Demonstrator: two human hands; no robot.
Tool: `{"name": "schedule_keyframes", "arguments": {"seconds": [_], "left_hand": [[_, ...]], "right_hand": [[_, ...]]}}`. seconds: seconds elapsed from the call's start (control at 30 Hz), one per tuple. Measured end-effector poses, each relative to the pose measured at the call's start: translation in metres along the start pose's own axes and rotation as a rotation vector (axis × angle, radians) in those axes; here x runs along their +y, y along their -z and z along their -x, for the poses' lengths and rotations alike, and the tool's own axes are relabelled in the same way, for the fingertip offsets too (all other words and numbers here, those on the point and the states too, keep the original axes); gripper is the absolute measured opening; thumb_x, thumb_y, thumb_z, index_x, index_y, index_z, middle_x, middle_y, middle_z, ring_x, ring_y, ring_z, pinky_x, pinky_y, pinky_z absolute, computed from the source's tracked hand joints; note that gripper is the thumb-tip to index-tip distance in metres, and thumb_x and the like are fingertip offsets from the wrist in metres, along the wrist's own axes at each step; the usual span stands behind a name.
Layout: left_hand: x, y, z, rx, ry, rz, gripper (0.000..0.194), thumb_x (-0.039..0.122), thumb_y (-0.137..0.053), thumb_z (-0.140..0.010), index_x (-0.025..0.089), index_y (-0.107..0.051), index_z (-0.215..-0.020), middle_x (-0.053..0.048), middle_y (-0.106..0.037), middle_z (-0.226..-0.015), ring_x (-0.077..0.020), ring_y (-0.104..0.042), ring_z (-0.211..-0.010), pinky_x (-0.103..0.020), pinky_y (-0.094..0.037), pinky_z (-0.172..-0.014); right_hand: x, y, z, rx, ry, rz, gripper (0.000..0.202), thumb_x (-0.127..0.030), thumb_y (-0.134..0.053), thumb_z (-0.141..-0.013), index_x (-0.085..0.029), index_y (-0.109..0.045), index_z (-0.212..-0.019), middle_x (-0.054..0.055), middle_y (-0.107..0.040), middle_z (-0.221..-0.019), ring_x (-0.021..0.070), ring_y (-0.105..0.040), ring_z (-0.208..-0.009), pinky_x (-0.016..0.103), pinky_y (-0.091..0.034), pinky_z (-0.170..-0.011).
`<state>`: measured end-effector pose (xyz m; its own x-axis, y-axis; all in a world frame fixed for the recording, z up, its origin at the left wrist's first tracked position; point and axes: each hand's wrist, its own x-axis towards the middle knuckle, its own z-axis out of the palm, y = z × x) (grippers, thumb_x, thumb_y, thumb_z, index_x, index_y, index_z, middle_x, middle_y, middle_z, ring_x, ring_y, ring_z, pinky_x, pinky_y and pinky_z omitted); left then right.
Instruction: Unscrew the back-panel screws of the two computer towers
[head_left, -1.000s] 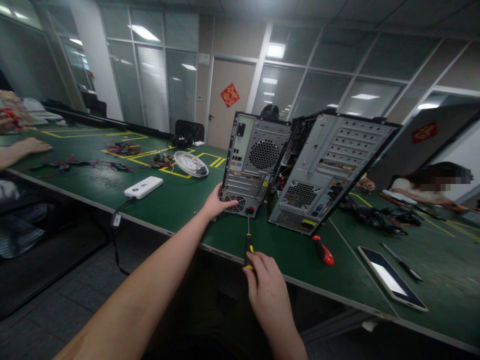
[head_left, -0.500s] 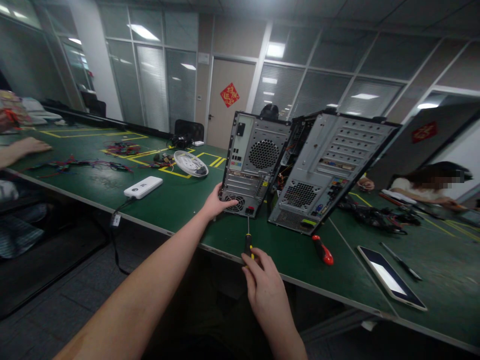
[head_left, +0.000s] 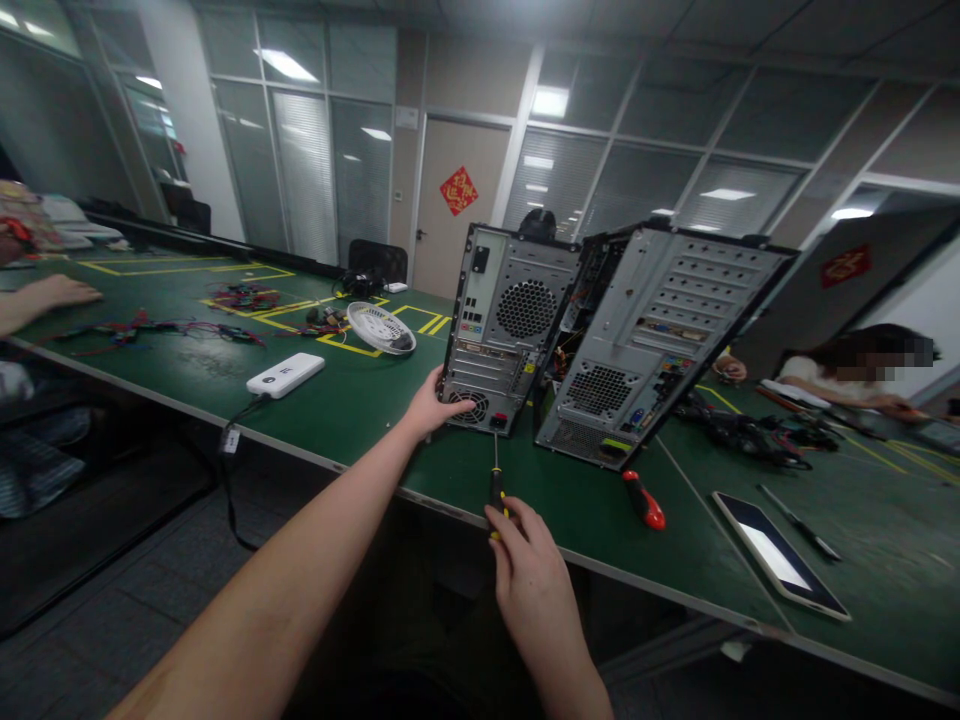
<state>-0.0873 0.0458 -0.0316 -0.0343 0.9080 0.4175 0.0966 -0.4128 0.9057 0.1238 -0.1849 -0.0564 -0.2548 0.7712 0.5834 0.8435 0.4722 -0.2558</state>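
Two computer cases stand upright side by side on the green table, back panels toward me. My left hand (head_left: 435,408) grips the lower left edge of the nearer-left computer case (head_left: 487,350), thumb across the grille and the other fingers hidden along its side. Between the thumb and fingers of my right hand (head_left: 534,560) is a screwdriver (head_left: 496,485) with a black and yellow handle. Its shaft points away from me to the bottom edge of that case, below the red switch; whether the tip sits in a screw is too small to tell. The second computer case (head_left: 630,340) leans slightly right.
A red and black tool handle (head_left: 645,500), a phone (head_left: 780,555) and a pen (head_left: 799,522) lie to the right. Leftward are a white power bank (head_left: 286,376), a white oval cover (head_left: 382,328) and loose wires (head_left: 244,297). Other people sit at both ends.
The fingers of my right hand have shifted slightly on the screwdriver handle, and more of its yellow end shows. My left hand and both cases have stayed put.
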Motion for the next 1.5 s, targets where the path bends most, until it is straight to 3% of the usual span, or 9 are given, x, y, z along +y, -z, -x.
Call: {"name": "schedule_keyframes", "arguments": {"seconds": [0.4, 0.67, 0.9, 1.2, 1.5], "left_hand": [[-0.006, 0.0, -0.002, 0.003, 0.004, -0.003, 0.102, 0.045, -0.099, -0.061, 0.02, -0.054, -0.149, -0.017, -0.067, -0.144, -0.0341, -0.064, -0.133, -0.053, -0.044, -0.12], [-0.008, -0.001, -0.004, 0.0, -0.009, 0.005, 0.101, 0.044, -0.099, -0.062, 0.018, -0.054, -0.149, -0.017, -0.067, -0.144, -0.0333, -0.064, -0.134, -0.05, -0.045, -0.119], [-0.01, 0.0, -0.004, 0.005, -0.008, -0.013, 0.103, 0.045, -0.099, -0.061, 0.019, -0.053, -0.15, -0.017, -0.066, -0.146, -0.0338, -0.064, -0.134, -0.051, -0.045, -0.12], [-0.01, 0.0, -0.004, 0.0, 0.012, -0.009, 0.108, 0.048, -0.1, -0.06, 0.02, -0.051, -0.152, -0.017, -0.065, -0.147, -0.0342, -0.063, -0.136, -0.053, -0.043, -0.121], [0.0, 0.0, 0.0, 0.003, 0.01, -0.006, 0.102, 0.042, -0.098, -0.063, 0.018, -0.051, -0.151, -0.018, -0.066, -0.146, -0.0331, -0.065, -0.133, -0.05, -0.046, -0.119]], "right_hand": [[-0.001, 0.002, -0.001, 0.011, -0.024, 0.014, 0.035, -0.01, -0.058, -0.099, -0.02, -0.072, -0.129, 0.015, -0.07, -0.13, 0.0297, -0.069, -0.116, 0.047, -0.061, -0.1], [-0.002, 0.0, -0.003, 0.036, -0.026, 0.013, 0.023, -0.021, -0.063, -0.101, -0.022, -0.069, -0.123, 0.012, -0.073, -0.117, 0.0302, -0.07, -0.104, 0.048, -0.061, -0.093], [-0.005, -0.006, -0.003, 0.104, -0.045, -0.102, 0.019, -0.021, -0.061, -0.103, -0.021, -0.067, -0.121, 0.014, -0.072, -0.125, 0.0298, -0.07, -0.117, 0.048, -0.06, -0.103], [-0.008, -0.006, -0.003, 0.061, -0.004, -0.043, 0.028, -0.017, -0.058, -0.103, -0.019, -0.073, -0.126, 0.017, -0.067, -0.129, 0.0281, -0.071, -0.107, 0.048, -0.064, -0.095], [-0.009, 0.0, -0.001, 0.014, 0.01, -0.017, 0.04, -0.01, -0.051, -0.1, -0.017, -0.07, -0.135, 0.018, -0.067, -0.136, 0.0308, -0.068, -0.125, 0.048, -0.063, -0.103]]}}
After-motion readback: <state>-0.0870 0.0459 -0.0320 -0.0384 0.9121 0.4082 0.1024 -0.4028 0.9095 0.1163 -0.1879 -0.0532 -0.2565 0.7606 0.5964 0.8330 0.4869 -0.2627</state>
